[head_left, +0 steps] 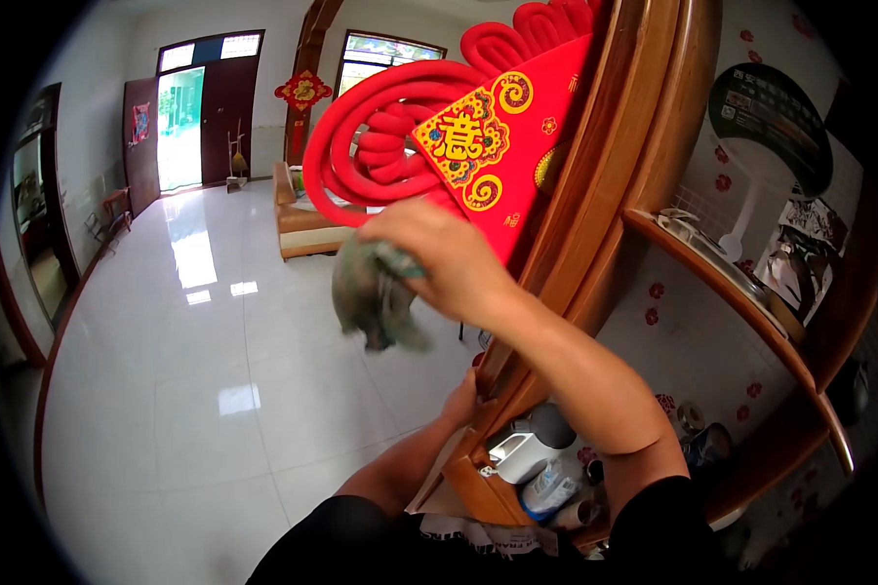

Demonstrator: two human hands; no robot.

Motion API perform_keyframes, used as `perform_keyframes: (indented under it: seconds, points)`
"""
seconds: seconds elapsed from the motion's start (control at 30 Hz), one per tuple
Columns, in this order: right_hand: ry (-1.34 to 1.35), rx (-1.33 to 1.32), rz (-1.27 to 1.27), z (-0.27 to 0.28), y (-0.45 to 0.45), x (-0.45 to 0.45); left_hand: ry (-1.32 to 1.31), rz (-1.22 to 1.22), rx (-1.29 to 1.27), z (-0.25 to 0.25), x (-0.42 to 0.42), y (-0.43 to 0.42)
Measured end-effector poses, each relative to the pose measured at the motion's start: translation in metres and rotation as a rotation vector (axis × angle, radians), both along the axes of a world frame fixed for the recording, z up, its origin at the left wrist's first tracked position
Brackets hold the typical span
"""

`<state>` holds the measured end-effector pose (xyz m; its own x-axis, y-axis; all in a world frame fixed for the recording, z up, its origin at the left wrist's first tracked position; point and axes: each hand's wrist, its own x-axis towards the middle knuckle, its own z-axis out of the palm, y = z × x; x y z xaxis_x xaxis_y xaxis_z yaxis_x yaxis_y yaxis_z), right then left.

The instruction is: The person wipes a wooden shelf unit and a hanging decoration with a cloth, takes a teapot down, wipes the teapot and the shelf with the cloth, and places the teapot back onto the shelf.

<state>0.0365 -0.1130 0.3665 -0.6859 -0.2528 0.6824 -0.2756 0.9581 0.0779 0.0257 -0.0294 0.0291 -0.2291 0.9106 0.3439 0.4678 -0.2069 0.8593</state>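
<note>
One crumpled grey-green cloth [369, 292] hangs to the left of the wooden post [646, 107], apart from it and just below a red knot ornament [380, 93]. Its long axis runs close to upright, the bunched top gathered in the fingers and the loose, uneven ends pointing down toward the floor [166, 409]. The fabric looks soft and folded, mottled in dull greens and greys, its lower edge blurred.

The person's right grip [434, 255] pinches the cloth from above, knuckles up, the forearm crossing in front of the post. The left grip [464, 398] rests against the post's lower part; how far its fingers close cannot be told.

Left of the post, the ornament pairs thick, rounded, fabric-looking coils with a flat red panel [541, 122] bearing yellow scrolls and a character. The post itself is brown, glossy and grooved lengthwise. To its right, a curved wooden shelf [727, 280] bows outward, below a dark rounded fan [769, 122]. Near its foot stands a white jug [529, 455] with smooth sides.
</note>
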Motion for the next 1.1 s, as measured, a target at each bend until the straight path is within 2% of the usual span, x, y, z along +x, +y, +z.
perform_keyframes:
  seconds: [0.07,0.13,0.2,0.23,0.27,0.3,0.33,0.37,0.4,0.47,0.53,0.57,0.6,0.63,0.7,0.73,0.8,0.87,0.9,1.0,1.07,1.1]
  points:
    - [0.386,0.070,-0.091,0.017,0.009,0.011,-0.013,-0.010,0.016,-0.003,0.000,-0.001]
    - [0.719,-0.104,-0.275,0.044,0.026,0.018,-0.026,0.001,0.000,-0.005,0.001,0.004]
    - [0.776,-0.650,-0.111,0.058,0.029,0.008,-0.015,0.028,0.089,-0.007,0.003,0.006]
    - [0.710,-0.410,-0.251,0.050,0.023,-0.003,0.009,0.049,0.166,-0.012,0.003,0.006]
    - [0.436,-0.425,-0.209,0.016,0.025,-0.024,0.007,0.052,0.166,-0.027,0.002,0.015]
    - [0.221,0.020,-0.087,-0.015,0.039,-0.046,0.094,0.043,0.252,-0.051,-0.001,0.035]
    - [-0.058,0.061,0.179,-0.038,0.015,-0.051,0.002,-0.020,0.141,-0.026,0.000,0.017]
    - [-0.153,-0.012,0.087,-0.047,-0.008,-0.037,-0.087,-0.070,0.027,0.003,0.002,-0.004]
    - [-0.246,-0.086,-0.007,-0.050,-0.024,-0.029,-0.084,-0.070,0.030,-0.008,-0.001,0.003]
    - [0.035,-0.037,-0.031,-0.036,-0.009,-0.012,0.087,0.011,0.109,-0.039,-0.003,0.027]
    - [0.410,-0.022,-0.083,0.003,0.006,0.012,0.034,0.040,-0.008,-0.001,0.002,0.000]
    - [0.546,-0.082,-0.268,0.024,0.008,0.030,0.046,0.050,-0.010,-0.001,0.002,0.000]
    - [0.706,-0.214,-0.259,0.038,0.033,0.036,0.053,0.059,-0.013,-0.002,0.004,0.001]
    - [0.693,-0.214,-0.261,0.035,0.036,0.033,0.040,0.059,-0.016,-0.003,0.005,0.002]
    - [0.696,-0.239,-0.458,0.023,0.037,0.020,-0.074,0.021,-0.002,-0.005,0.004,0.004]
    - [0.437,-0.211,-0.309,-0.021,0.037,0.001,-0.074,0.023,-0.008,-0.014,0.003,0.011]
    - [-0.058,0.043,-0.094,-0.086,0.023,-0.019,-0.032,-0.019,0.153,-0.039,0.002,0.031]
    - [-0.236,-0.178,-0.091,-0.098,-0.004,-0.008,0.011,0.033,0.329,-0.034,0.005,0.031]
    - [-0.237,-0.177,-0.090,-0.092,-0.002,-0.005,-0.014,0.061,0.324,-0.029,0.006,0.027]
    - [0.122,-0.192,-0.166,-0.049,0.018,0.023,-0.035,0.040,0.020,0.000,0.006,-0.003]
    - [0.433,-0.150,-0.343,-0.006,0.022,0.046,-0.011,0.102,-0.009,0.003,0.008,-0.006]
    - [0.577,-0.258,-0.257,0.013,0.031,0.053,-0.010,0.103,-0.007,-0.001,0.008,-0.003]
